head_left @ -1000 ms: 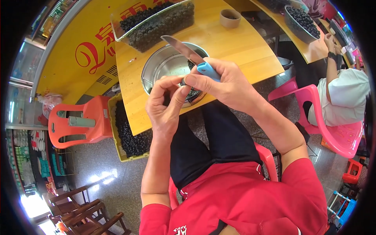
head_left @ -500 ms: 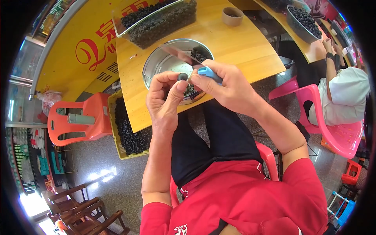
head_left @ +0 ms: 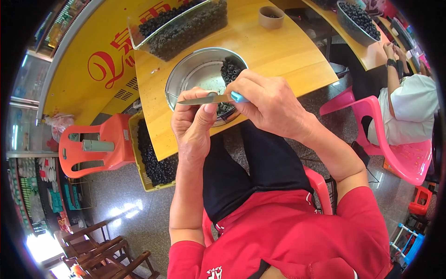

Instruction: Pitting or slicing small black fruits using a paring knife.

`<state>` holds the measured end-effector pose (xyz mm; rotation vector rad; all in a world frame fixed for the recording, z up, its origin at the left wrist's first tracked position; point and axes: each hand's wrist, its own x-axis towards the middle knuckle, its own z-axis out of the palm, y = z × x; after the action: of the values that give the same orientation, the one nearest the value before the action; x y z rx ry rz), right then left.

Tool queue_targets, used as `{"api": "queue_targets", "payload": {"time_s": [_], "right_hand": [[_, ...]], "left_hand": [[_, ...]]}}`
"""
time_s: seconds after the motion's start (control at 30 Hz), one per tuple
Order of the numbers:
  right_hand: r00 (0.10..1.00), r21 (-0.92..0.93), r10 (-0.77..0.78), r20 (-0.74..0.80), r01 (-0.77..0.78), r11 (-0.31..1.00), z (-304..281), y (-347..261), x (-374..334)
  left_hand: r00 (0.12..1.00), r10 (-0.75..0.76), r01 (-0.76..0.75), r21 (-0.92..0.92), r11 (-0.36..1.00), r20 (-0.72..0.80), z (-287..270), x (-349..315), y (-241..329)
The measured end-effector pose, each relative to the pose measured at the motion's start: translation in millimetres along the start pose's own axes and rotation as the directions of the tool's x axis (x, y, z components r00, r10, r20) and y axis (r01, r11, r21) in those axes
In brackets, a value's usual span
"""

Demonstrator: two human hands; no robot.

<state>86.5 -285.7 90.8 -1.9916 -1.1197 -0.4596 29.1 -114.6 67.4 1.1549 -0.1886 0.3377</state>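
Note:
My right hand [head_left: 269, 104] grips a knife [head_left: 209, 98] by its light blue handle, the blade pointing left across my left hand's fingers. My left hand [head_left: 195, 123] is closed around a small item that its fingers hide, right under the blade. Both hands hover at the near edge of a round metal bowl [head_left: 186, 76] on the wooden table [head_left: 283, 51]. Small dark round fruits [head_left: 230, 69] lie in a heap on the bowl's right side.
A clear tray [head_left: 181, 25] full of dark fruits stands behind the bowl, with a small brown cup [head_left: 271, 17] to its right. A yellow crate [head_left: 151, 158] of dark fruits sits on the floor beside an orange plastic chair [head_left: 95, 146]. Another person in white sits on a pink chair [head_left: 399, 153] at right.
The knife blade has swung from pointing up-left over the bowl to lying level across my left fingers. Both hands have drawn closer to me.

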Motion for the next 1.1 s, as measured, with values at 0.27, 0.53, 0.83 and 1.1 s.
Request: {"api": "queue_targets", "payload": {"time_s": [0.27, 0.53, 0.83, 1.1], "right_hand": [[0.998, -0.061, 0.021, 0.062, -0.017, 0.998, 0.4, 13.8, -1.8], [0.822, 0.568, 0.426, 0.379, -0.57, 0.594, -4.0, -6.8, 11.7], [0.753, 0.709, 0.397, 0.525, -0.645, 0.286, -4.4, -18.5, 14.7], [0.84, 0.767, 0.362, 0.404, -0.527, 0.367, -2.2, -18.9, 10.5]], "left_hand": [[0.997, -0.006, 0.018, -0.154, 0.988, 0.081, -11.3, -1.8, 5.7], [0.994, 0.108, -0.107, 0.241, 0.965, 0.008, -10.6, -4.7, 7.2], [0.994, 0.11, -0.108, 0.251, 0.962, 0.009, -7.0, -8.6, 3.9], [0.993, -0.113, 0.116, -0.154, 0.981, 0.028, -7.1, -6.8, 2.6]]}}
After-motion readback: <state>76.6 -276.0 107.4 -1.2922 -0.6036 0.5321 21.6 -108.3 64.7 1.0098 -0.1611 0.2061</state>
